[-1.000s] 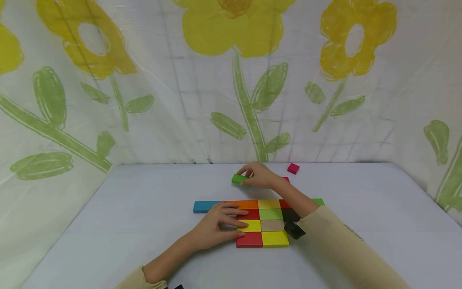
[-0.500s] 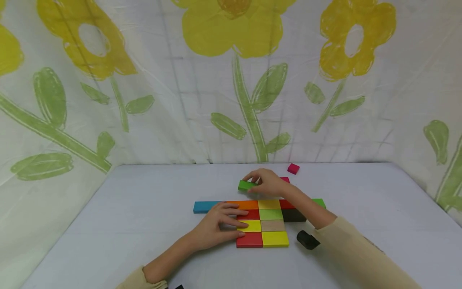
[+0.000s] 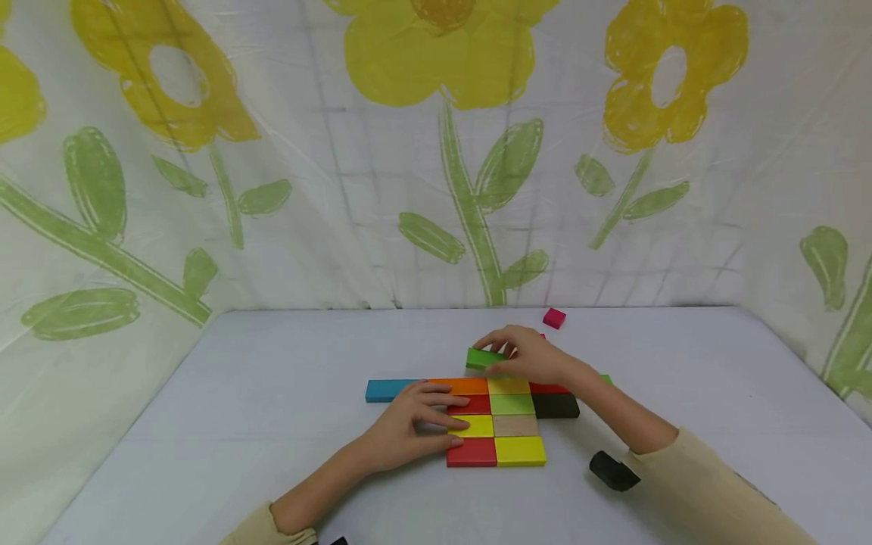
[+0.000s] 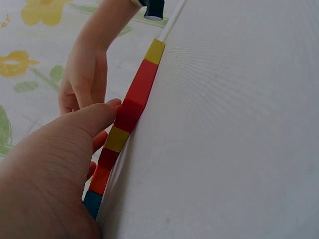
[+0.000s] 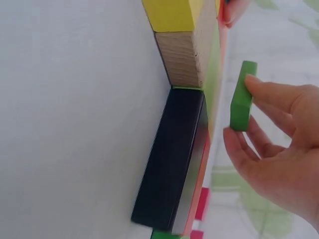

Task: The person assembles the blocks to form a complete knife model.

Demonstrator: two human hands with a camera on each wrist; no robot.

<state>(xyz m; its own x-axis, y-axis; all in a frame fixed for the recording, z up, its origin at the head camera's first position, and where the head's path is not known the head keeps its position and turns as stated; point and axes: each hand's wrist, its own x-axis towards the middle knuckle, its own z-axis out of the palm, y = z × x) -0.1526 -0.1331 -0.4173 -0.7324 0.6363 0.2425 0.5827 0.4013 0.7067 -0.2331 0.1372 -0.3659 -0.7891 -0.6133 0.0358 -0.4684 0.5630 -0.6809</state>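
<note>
My right hand [image 3: 534, 356] pinches a green block [image 3: 482, 358] between thumb and fingers, held just behind the back row of flat blocks. In the right wrist view that green block [image 5: 242, 97] is apart from the black block [image 5: 169, 159]. Straight fingers of my left hand [image 3: 402, 428] rest along the left side of the layout, touching the front red block [image 3: 471, 453], the yellow block [image 3: 481, 426] and the red one [image 3: 480, 404] behind. Beside these lie a light green block [image 3: 512, 404], a plain wood block [image 3: 515, 425] and a front yellow block [image 3: 521, 452].
The back row holds a blue block [image 3: 387, 390], an orange block [image 3: 459, 386], a darker yellow block [image 3: 509, 386] and a red block [image 3: 550, 388]. A loose pinkish-red block [image 3: 554, 318] lies at the table's far edge. Another is mostly hidden behind my right hand.
My right hand has carried the green block rightward and nearer, from the far part of the table to just behind the back row. My left hand has stayed still.
</note>
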